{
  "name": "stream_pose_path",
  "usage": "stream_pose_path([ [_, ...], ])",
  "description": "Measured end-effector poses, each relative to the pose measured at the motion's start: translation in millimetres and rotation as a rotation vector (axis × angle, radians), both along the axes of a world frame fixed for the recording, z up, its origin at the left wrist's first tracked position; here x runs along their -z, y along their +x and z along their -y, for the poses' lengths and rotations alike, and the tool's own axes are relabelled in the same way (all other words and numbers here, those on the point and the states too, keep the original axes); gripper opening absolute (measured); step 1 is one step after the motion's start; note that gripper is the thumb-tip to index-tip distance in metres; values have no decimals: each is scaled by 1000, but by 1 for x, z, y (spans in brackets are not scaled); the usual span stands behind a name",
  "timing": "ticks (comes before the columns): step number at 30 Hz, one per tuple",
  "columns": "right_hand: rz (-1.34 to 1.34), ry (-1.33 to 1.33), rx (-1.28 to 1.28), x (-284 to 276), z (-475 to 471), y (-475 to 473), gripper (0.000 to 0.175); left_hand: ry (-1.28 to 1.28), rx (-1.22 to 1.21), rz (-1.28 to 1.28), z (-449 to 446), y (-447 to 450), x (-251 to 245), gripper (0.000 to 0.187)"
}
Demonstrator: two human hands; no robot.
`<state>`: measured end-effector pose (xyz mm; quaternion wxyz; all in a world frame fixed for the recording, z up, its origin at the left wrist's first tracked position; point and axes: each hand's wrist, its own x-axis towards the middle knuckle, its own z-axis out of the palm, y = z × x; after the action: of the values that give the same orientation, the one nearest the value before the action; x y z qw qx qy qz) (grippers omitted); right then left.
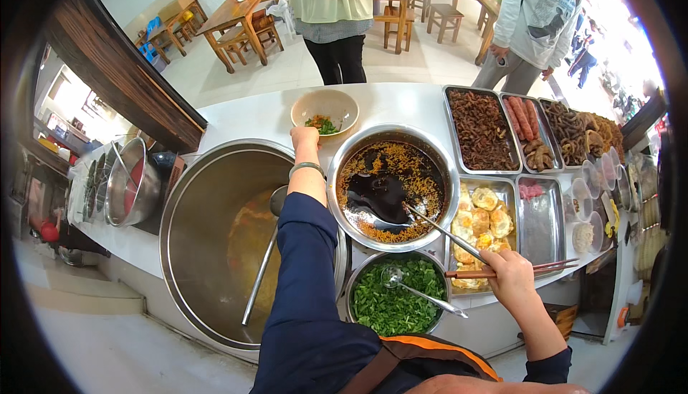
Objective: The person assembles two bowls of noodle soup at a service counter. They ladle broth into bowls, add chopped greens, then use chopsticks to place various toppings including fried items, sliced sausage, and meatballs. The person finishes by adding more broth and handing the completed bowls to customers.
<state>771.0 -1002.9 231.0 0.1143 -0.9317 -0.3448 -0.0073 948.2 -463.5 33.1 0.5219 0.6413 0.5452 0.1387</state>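
Note:
My left hand (pixel 305 138) grips the near rim of a cream bowl (pixel 325 102), which has chopped greens and an orange-brown topping in its bottom. A green bangle (pixel 306 167) circles that wrist. In my right hand (pixel 508 273) are both a metal ladle handle (pixel 457 241) and a pair of brown chopsticks (pixel 473 274). The ladle's head is sunk out of sight in dark sauce inside a steel basin (pixel 451 189); yellowish bits float on the sauce. Below the basin, chopped green onions (pixel 376 292) fill a steel bowl, with a spoon (pixel 408 285) resting in them.
A large stockpot (pixel 193 222) of broth holds another ladle (pixel 258 281). On the right are trays of shredded meat (pixel 481 130), sausages (pixel 521 117) and fried eggs (pixel 482 222). Plastic cups (pixel 583 232) stand at the counter's far right. Two people stand beyond the white counter (pixel 247 117).

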Motion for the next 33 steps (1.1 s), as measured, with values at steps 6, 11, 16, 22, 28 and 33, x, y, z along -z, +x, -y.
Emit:
stream_pose_path([
  [6,15,-5,22,-4,3,-4,33,-107,11,-57,-6,13,27,46],
  [11,23,16,28,-3,6,-10,33,-274,-73,53,-3,15,43,55],
  [16,72,72,36,-13,10,-16,30,-73,80,149,9,-16,-15,47],
  [22,160,176,87,-43,40,-35,36,141,251,459,-20,-173,-71,31],
  [28,129,384,8,-25,67,-63,33,413,564,-480,-42,-402,-30,46],
  [33,-14,478,146,2,103,-89,31,378,691,-836,-54,-490,6,53],
])
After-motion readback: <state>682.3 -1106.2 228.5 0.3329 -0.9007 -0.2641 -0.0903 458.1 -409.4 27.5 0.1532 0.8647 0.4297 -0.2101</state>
